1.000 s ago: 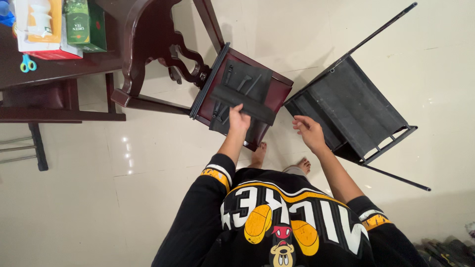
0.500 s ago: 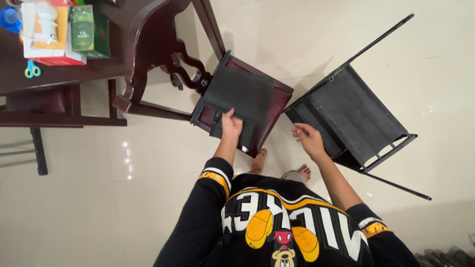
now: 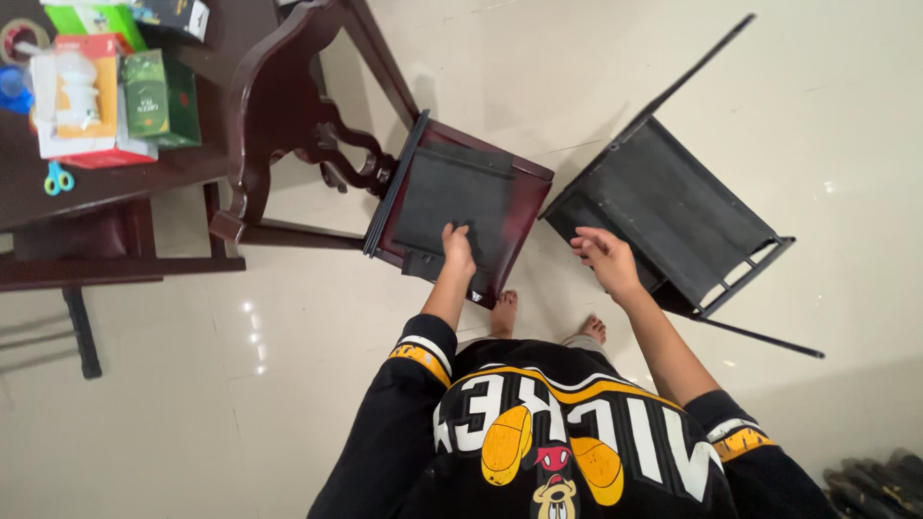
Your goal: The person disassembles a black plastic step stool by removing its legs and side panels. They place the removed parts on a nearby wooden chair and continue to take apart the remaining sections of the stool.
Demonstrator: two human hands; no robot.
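Observation:
A flat black panel (image 3: 452, 192) lies on the dark red seat (image 3: 524, 197) of a carved wooden chair (image 3: 279, 106). My left hand (image 3: 460, 248) rests on the panel's near edge, fingers curled over it. A little above the floor, my right hand (image 3: 606, 259) hovers with loosely bent fingers and holds nothing. It is just beside the near corner of a black metal rack (image 3: 673, 207) that stands tilted on the floor to the right of the chair. My bare feet (image 3: 505, 312) show below the chair seat.
A dark wooden table (image 3: 106, 183) at the upper left carries coloured boxes (image 3: 144, 91), a white box and blue-handled scissors (image 3: 58, 178). A thin black rod (image 3: 769, 338) sticks out from the rack along the pale tiled floor. Dark shoes (image 3: 880, 481) lie at the bottom right.
The black panel has gone from bunched and tilted to lying flat on the seat under my left hand. My right hand has stayed beside the rack.

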